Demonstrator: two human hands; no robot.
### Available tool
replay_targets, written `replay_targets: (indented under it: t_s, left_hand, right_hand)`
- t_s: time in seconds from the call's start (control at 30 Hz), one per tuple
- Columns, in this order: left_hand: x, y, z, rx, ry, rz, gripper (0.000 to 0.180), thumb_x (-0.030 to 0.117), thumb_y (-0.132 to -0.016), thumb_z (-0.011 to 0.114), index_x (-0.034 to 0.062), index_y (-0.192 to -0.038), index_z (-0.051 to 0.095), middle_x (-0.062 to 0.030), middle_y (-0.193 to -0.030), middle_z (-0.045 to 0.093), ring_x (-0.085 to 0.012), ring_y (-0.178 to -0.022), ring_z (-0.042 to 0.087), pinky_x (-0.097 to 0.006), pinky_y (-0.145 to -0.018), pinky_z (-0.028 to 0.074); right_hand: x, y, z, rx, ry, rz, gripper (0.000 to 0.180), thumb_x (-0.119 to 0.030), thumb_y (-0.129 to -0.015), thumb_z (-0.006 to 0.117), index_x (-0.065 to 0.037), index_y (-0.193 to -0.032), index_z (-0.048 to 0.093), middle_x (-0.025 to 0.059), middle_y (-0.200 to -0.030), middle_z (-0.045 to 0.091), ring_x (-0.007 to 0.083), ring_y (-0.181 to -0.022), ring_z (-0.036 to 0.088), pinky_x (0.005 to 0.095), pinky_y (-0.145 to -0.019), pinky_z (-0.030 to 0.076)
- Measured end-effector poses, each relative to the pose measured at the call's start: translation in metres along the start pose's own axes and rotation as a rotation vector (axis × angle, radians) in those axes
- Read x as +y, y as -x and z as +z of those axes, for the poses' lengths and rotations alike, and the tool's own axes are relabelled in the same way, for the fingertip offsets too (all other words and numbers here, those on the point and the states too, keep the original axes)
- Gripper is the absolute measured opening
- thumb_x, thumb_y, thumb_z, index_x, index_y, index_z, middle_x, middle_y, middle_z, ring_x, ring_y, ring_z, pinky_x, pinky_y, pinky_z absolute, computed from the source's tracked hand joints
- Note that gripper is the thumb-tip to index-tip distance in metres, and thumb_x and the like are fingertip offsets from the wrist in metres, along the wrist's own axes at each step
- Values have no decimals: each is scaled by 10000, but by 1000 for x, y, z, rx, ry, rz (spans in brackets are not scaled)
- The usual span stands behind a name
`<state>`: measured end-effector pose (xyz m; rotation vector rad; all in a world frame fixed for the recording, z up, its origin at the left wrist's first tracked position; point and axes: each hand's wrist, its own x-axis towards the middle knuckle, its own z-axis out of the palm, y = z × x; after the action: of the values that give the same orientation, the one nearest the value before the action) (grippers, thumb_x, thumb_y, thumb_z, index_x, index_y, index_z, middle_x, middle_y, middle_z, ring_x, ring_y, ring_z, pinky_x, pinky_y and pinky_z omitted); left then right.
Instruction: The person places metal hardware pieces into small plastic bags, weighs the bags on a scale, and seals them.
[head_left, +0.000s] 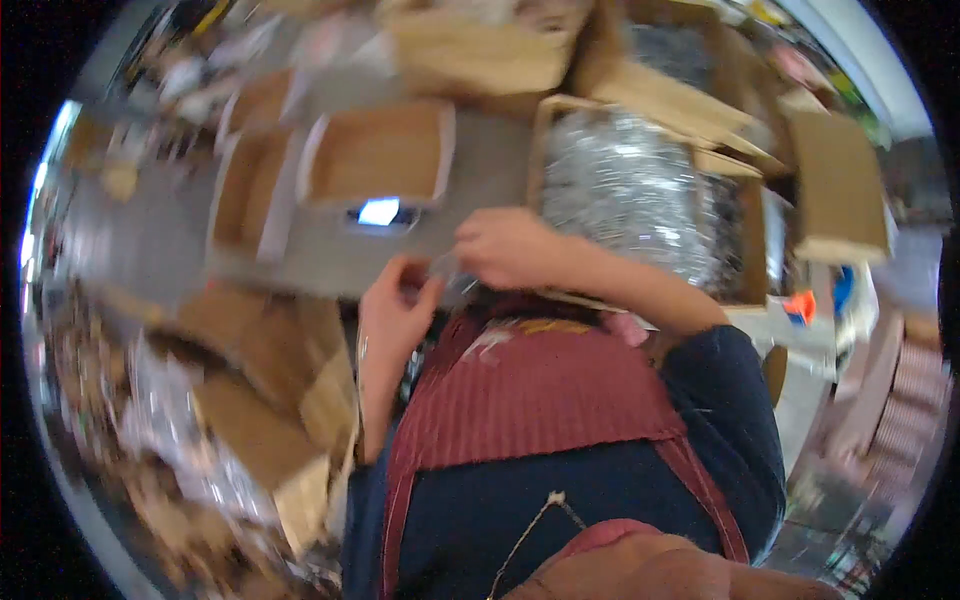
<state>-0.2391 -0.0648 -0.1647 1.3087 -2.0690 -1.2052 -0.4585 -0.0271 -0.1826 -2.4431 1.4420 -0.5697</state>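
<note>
My left hand [397, 305] and my right hand [510, 248] meet close in front of my chest, above a red ribbed apron [540, 390]. Both pinch a small clear, shiny piece [447, 270] between their fingertips; blur hides what it is. Just beyond my right hand stands an open cardboard box [548, 130] filled with silvery crinkled packets [630, 190]. A phone with a lit screen [380, 212] lies on the grey table [320, 255] beyond my left hand.
Empty shallow cardboard trays [375, 150] sit on the table at the back left. More open boxes [470, 50] stand farther back and right. Cardboard boxes and shiny packets [250, 420] pile up at my lower left. An orange object [800, 305] lies at the right.
</note>
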Motion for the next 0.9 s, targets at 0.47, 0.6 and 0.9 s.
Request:
replay_targets:
  t_s: [0.47, 0.6, 0.9]
  left_hand:
    - [-36, -12, 17, 82, 294, 145, 110, 45, -919, 647, -39, -990, 639, -63, -876, 647, -128, -752, 584, -263, -654, 506]
    - [-39, -13, 18, 88, 205, 195, 128, 38, -917, 645, -41, -1017, 636, -68, -877, 647, -129, -762, 584, -272, -648, 508]
    - [-27, -4, 16, 178, 198, 183, 91, 15, -864, 685, -15, -949, 677, -75, -867, 692, -127, -807, 634, -291, -732, 524]
  right_hand:
    - [-15, -18, 25, 306, -233, 104, 235, -251, -742, 628, -24, -732, 690, 192, -708, 659, 410, -678, 647, 507, -584, 520]
    - [-30, -13, 13, 248, -323, 226, 186, -170, -793, 613, -37, -923, 612, 162, -900, 628, 365, -895, 613, 464, -729, 511]
    - [-26, -17, 39, 305, -235, 97, 287, -125, -676, 664, -15, -933, 601, 179, -969, 623, 373, -929, 579, 455, -837, 477]
